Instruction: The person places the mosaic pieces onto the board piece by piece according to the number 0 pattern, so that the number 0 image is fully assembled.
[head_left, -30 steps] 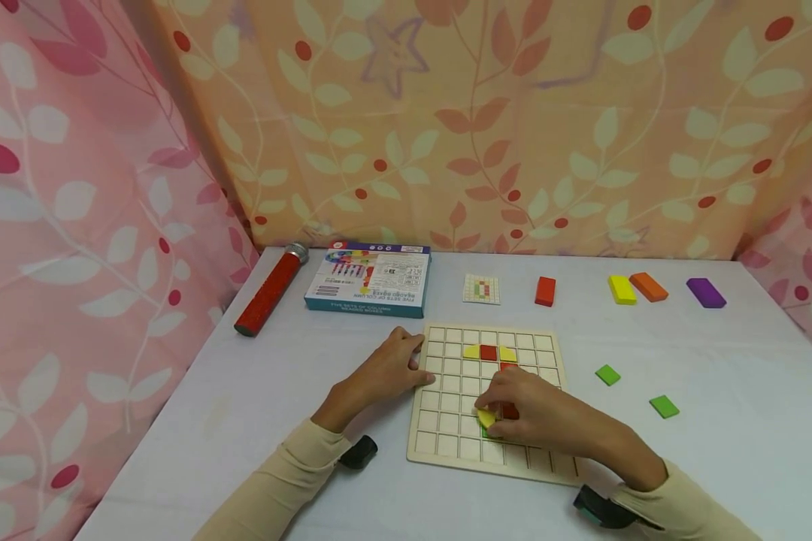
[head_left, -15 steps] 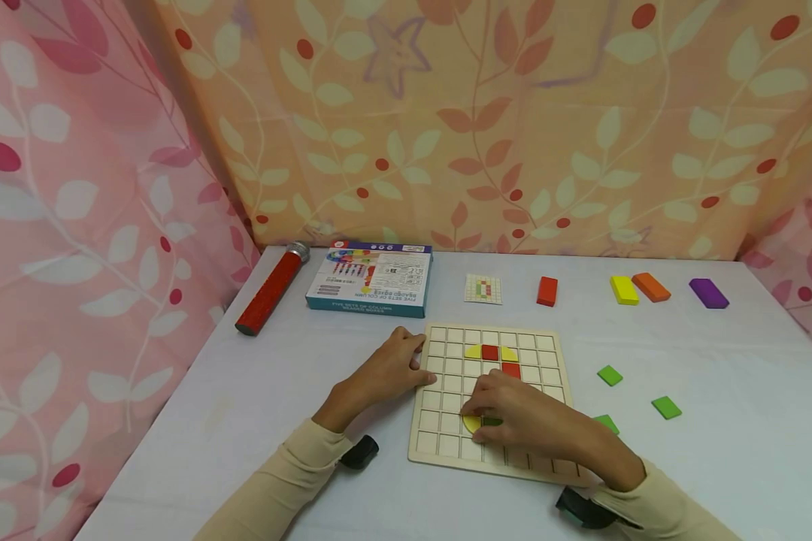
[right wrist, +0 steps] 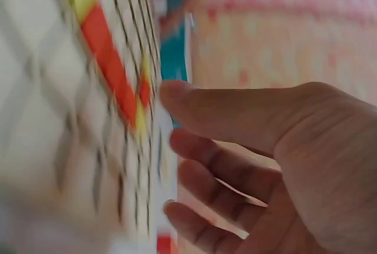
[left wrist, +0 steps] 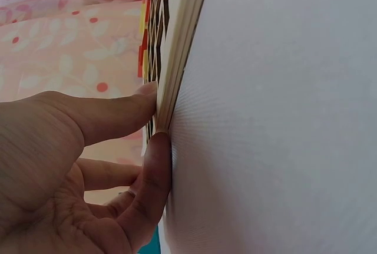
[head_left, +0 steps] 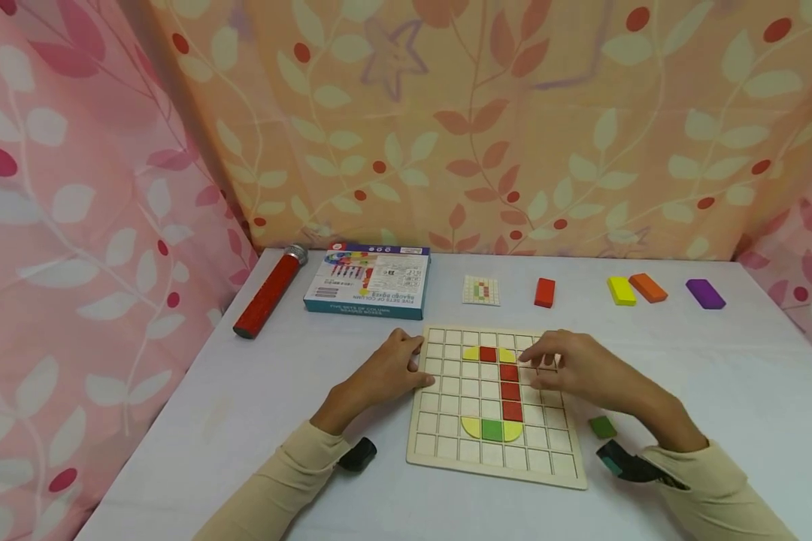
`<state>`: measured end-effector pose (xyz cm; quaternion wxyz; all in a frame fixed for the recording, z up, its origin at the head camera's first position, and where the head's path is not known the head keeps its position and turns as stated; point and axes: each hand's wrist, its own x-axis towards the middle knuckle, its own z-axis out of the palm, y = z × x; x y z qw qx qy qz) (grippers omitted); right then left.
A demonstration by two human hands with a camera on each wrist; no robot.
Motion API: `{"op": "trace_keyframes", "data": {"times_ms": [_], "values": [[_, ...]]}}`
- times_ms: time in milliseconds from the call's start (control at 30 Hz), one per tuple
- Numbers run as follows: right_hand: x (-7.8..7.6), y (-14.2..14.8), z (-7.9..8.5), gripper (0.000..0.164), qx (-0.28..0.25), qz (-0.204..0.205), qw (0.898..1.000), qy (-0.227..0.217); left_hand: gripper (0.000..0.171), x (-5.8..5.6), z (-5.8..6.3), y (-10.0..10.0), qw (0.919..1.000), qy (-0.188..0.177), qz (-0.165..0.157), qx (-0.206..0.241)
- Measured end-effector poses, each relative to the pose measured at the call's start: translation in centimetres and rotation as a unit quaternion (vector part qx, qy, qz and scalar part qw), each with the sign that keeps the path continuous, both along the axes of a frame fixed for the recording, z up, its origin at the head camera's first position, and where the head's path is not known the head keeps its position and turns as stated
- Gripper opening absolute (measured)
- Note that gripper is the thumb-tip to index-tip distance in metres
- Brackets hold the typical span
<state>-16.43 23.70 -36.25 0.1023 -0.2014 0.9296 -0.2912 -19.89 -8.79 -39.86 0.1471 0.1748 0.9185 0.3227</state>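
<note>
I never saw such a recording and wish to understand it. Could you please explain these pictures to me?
There is no machine; a person works bare-handed. The wide pictures come from a head camera, the close ones from wrist cameras. The left hand pinches the edge of a wooden grid board; the right hand, over the board, holds nothing visible. In the grid lie red squares, yellow quarter-circles and one green square. On the table: a green tile, pattern card, printed box, red microphone-like stick and four coloured blocks.
</note>
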Motion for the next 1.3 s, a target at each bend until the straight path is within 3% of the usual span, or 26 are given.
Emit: {"op": "trace_keyframes", "data": {"times_ms": [167, 433, 833, 1100, 1300], "values": [[-1.2, 5.3, -0.3, 0.044, 0.027, -0.056, 0.997, -0.049, 0.074, 0.0, 0.0, 0.0, 1.0000, -0.004, 0.002, -0.001], [-1.7, 9.8, -1.5, 0.035, 0.035, -0.055, 0.995, -0.071, 0.076, 0.1, 0.1, 0.0, 1.0000, -0.006, 0.003, -0.001], [-1.9, 11.2, -1.8, 0.036, 0.053, -0.070, 0.992, -0.087, 0.073, 0.1, -0.1, -0.1, 1.0000, -0.002, 0.000, 0.003], [-2.0, 10.8, -2.0, 0.035, 0.060, -0.092, 0.992, -0.060, 0.073, 0.1, 0.0, -0.2, 1.0000, 0.001, 0.000, 0.009], [-1.8, 9.2, -1.8, 0.036, 0.033, -0.084, 0.996, -0.021, 0.073, 0.1, 0.0, -0.2, 0.9999, 0.001, -0.005, 0.010]]}}
